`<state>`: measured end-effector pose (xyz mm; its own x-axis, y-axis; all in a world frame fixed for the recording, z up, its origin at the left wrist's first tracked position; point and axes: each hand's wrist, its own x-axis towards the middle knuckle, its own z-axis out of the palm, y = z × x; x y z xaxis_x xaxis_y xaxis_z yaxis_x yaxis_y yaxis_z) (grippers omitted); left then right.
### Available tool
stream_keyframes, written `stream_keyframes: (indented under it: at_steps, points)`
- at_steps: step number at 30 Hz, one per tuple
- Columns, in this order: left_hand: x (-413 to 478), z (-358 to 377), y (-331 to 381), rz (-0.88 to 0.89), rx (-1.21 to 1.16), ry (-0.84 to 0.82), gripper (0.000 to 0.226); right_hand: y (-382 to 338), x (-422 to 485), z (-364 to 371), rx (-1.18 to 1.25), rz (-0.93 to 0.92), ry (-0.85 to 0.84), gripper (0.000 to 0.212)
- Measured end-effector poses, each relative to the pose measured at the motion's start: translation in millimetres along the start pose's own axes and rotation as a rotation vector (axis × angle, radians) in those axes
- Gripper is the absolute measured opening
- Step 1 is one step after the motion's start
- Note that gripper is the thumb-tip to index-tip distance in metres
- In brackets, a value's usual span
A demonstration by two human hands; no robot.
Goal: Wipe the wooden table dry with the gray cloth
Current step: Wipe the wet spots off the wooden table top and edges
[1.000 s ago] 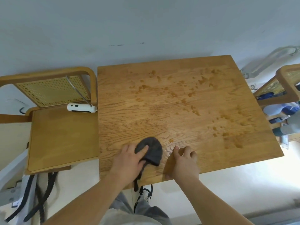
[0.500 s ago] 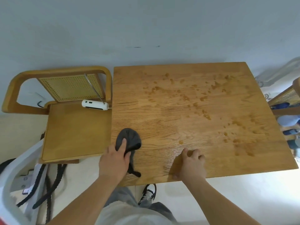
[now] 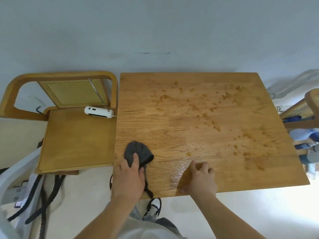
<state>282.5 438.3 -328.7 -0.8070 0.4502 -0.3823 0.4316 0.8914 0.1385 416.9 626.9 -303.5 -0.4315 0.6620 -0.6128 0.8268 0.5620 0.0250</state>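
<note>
Now, from the head view: the table (image 3: 215,176) stands square against a pale wall (image 3: 155,31).

Cloth (image 3: 138,151): dark gray, bunched into a rounded lump at the table's near left corner, close to the left edge. A thin tail of it runs back under the palm and hangs over the near edge.

Left hand (image 3: 128,178): laid on the near part of the cloth and pressing it to the wood. The index finger is stretched over the top and the thumb lies along the cloth's right side.

Right hand (image 3: 201,178): apart from the left and holding nothing. It rests on the table by the near edge, fingers loosely bent with the tips on the wood, thumb near the rim.

Surface: drops (image 3: 195,105) are scattered over the far middle and down the right side. A single drop (image 3: 189,154) sits just beyond the right hand. The wood between the hands shows a wet sheen.

Surroundings:
- A chair (image 3: 74,140) with a cane back is pushed against the table's left edge.
- On its seat lies a white device (image 3: 99,112) with a thin metal rod (image 3: 97,92) slanting up from it.
- Black cords (image 3: 45,195) trail on the floor under the chair.
- A second chair (image 3: 309,104) shows partly at the right.
- One shoe (image 3: 153,208) shows below the table's near edge.
</note>
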Motion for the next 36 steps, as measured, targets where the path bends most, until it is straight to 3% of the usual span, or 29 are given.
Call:
stream_keyframes:
  at_steps: [5,7,10,12,13,17,20,22,27,29,34,36]
  points:
    - [-8,-8,0,0.568,0.154,-0.233,0.061,3,0,-3,-0.015,-0.012,0.027,0.118]
    - [21,-13,-12,0.534,0.18,-0.17,0.06,0,2,-5,-0.008,-0.002,0.027,0.118]
    - [47,-14,-9,0.221,0.09,-0.005,0.062,0,3,-4,0.013,0.016,0.021,0.119]
    - [44,-12,17,0.116,0.068,-0.022,0.063,1,1,-3,0.032,0.019,0.038,0.118]
    - [36,-11,31,0.154,0.097,-0.062,0.063,3,0,-2,0.038,0.014,0.048,0.118]
    - [24,-5,52,0.77,0.309,-0.262,0.062,15,-3,-2,0.039,-0.044,0.073,0.108]
    - [61,-20,59,0.959,0.421,-0.278,0.059,27,6,-14,0.061,-0.072,0.1,0.113]
    - [86,-32,78,0.892,0.409,-0.223,0.058,35,18,-26,0.002,-0.076,0.122,0.12]
    - [92,-27,139,0.373,0.042,-0.144,0.057,49,38,-36,-0.012,-0.063,0.071,0.133]
    - [65,-18,153,0.438,0.066,-0.176,0.057,54,40,-32,0.007,-0.074,0.075,0.132]
    - [59,-17,130,0.872,0.323,-0.253,0.058,62,42,-32,-0.059,-0.151,0.07,0.132]
    - [76,-22,122,0.782,0.329,-0.203,0.056,61,43,-35,-0.056,-0.153,0.06,0.133]
